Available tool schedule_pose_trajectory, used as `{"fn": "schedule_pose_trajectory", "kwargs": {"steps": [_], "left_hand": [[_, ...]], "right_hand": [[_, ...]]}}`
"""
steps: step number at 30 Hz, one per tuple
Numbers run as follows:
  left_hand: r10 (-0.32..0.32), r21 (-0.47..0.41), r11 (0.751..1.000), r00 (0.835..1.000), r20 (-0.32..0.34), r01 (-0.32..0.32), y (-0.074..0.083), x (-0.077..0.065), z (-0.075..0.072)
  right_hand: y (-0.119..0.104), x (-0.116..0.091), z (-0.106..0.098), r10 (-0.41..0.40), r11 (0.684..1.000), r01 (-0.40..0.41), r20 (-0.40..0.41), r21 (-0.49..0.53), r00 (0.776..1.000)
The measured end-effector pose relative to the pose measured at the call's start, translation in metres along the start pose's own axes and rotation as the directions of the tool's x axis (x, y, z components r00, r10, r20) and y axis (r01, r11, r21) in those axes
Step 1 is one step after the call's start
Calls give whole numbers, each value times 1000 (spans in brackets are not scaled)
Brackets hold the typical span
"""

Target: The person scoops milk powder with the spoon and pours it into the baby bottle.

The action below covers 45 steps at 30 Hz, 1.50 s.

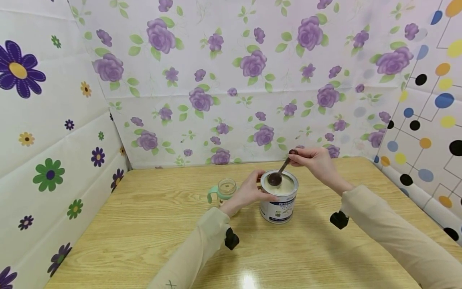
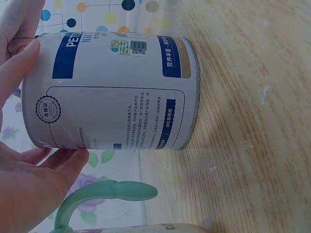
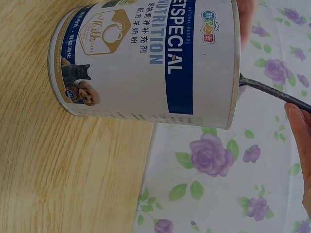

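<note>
A white and blue milk powder can [image 1: 278,210] stands lidless on the table, pale powder [image 1: 286,187] showing inside its rim. My left hand [image 1: 249,190] grips the can near the top, thumb at the front and fingers round the far side; the left wrist view shows these fingers [image 2: 73,167] against its wall. With my right hand [image 1: 317,163] I pinch the end of a dark brown spoon [image 1: 275,179]. Its bowl sits at the can's mouth, over the powder in the head view, with the handle [image 3: 272,91] slanting up from the rim.
Just left of the can, partly behind my left wrist, stands a clear bottle [image 1: 227,187] without a lid, with a mint green handle [image 1: 210,194]. The wooden table [image 1: 151,224] meets a flower-patterned sheet [image 1: 173,132] at the back and patterned sheets at both sides.
</note>
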<state>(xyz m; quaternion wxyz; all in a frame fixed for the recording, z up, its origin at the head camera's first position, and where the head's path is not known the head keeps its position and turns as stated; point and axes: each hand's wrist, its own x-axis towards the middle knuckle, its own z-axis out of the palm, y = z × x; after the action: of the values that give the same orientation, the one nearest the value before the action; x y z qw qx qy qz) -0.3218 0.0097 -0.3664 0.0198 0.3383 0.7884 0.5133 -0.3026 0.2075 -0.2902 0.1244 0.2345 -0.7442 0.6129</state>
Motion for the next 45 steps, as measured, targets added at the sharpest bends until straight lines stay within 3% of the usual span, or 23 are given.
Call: {"fn": "schedule_pose_trajectory", "kwargs": {"steps": [12, 21, 28, 36, 45], "left_hand": [[-1, 65, 998, 999, -42, 3, -8, 2, 4], [-30, 60, 998, 999, -44, 32, 0, 0, 3], [-55, 62, 996, 998, -26, 57, 4, 1, 0], [-71, 58, 996, 997, -5, 72, 6, 2, -1], [-68, 25, 997, 998, 10, 68, 6, 3, 0]], "right_hand": [[1, 3, 1, -49, 995, 59, 134, -74, 990], [1, 6, 6, -44, 994, 65, 217, -90, 975], [3, 6, 7, -5, 994, 39, 308, -102, 951], [6, 6, 10, 3, 999, 17, 392, -46, 920], [7, 7, 9, 60, 998, -46, 502, -41, 863]]}}
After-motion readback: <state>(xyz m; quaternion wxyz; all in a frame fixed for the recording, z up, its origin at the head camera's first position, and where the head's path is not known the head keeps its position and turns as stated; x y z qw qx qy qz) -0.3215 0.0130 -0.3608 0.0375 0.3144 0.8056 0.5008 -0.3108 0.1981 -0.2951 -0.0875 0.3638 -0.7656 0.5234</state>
